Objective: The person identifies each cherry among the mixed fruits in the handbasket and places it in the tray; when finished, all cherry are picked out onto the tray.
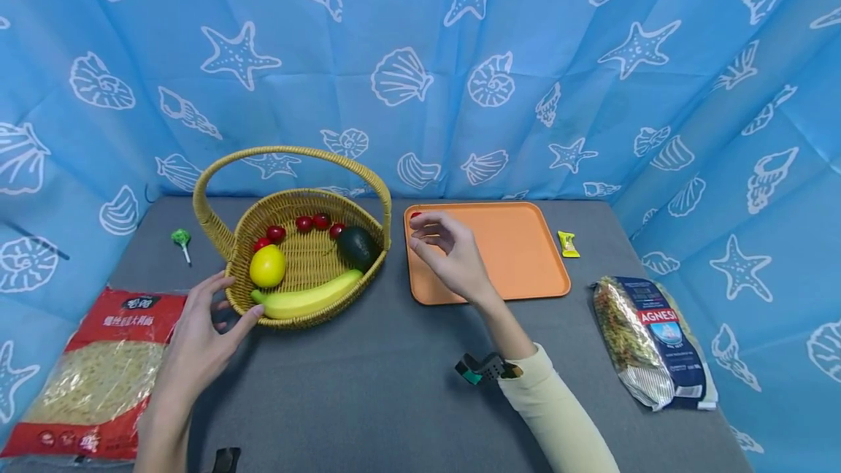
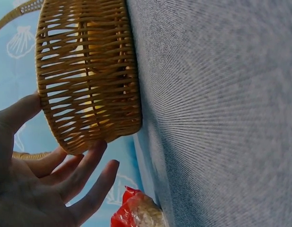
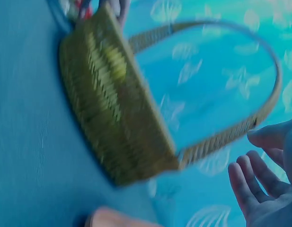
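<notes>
A woven basket (image 1: pixel 309 323) with a tall handle stands left of centre. In it lie a banana (image 1: pixel 309 299), a yellow lemon-like fruit (image 1: pixel 267 266), a dark avocado (image 1: pixel 358 248) and several red cherries (image 1: pixel 276 233). My left hand (image 1: pixel 204 331) touches the basket's near left side, thumb at the rim and fingers spread along the wicker wall (image 2: pixel 89 71). Above the left part of an orange tray (image 1: pixel 519 254) is my right hand (image 1: pixel 453 254), fingers loosely bent and thumb apart from them in the right wrist view. A small red thing (image 1: pixel 415 215) shows at the tray's far left corner, partly hidden by the fingers.
A red noodle bag (image 1: pixel 98 371) lies at the left, with a green lollipop (image 1: pixel 180 238) behind it. Right of the tray are a yellow wrapped candy (image 1: pixel 568 244) and an AGNESI pasta bag (image 1: pixel 653 341). A blue curtain (image 1: pixel 407 93) hangs behind the table.
</notes>
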